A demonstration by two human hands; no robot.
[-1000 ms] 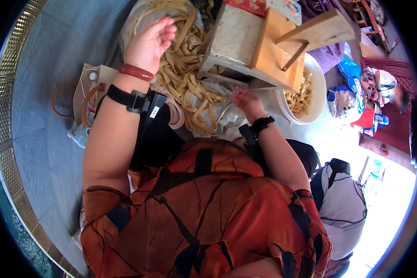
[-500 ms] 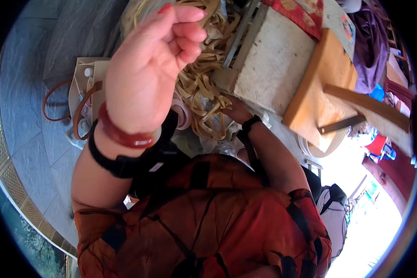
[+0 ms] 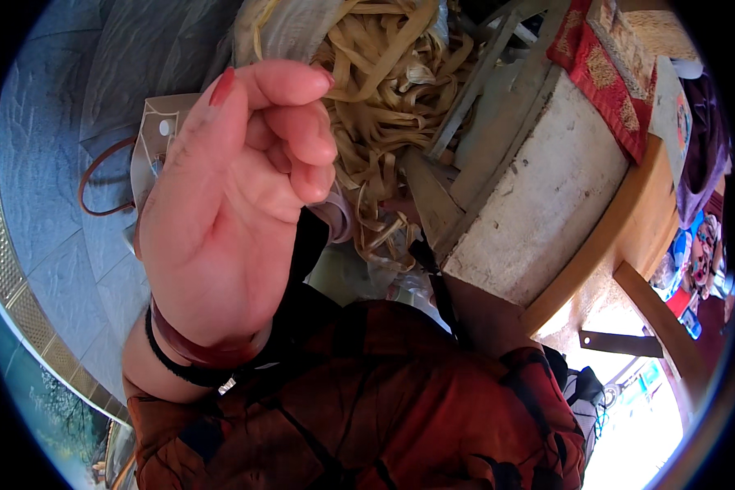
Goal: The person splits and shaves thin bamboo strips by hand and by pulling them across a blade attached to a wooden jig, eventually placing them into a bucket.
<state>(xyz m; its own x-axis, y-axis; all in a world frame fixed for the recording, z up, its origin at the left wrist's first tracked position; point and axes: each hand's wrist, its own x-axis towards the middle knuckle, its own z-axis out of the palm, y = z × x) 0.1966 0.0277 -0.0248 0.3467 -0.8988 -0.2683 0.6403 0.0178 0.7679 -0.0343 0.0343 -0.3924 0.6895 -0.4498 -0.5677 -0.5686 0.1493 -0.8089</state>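
My left hand is raised close to the camera, palm up. Its fingers curl loosely, the thumb stands apart, and nothing lies in the palm. A dark red bangle and a black band circle that wrist. Beyond the fingers is a tangled heap of flat tan strips. Low down, at the heap's near end, my right hand reaches among the strips in shadow. Its fingers are mostly hidden, so whether they grip a strip cannot be made out. The right forearm passes partly behind a worn whitish slab.
The slab, with a red patterned cloth over its far end, stands close on the right. Beside it is a light wooden piece of furniture. A pale bag with a brown handle sits left on grey tiles.
My left hand has come lower and nearer the camera, fingers still curled. The view has shifted, so the slab appears further right and lower. My right hand is now more hidden behind it.
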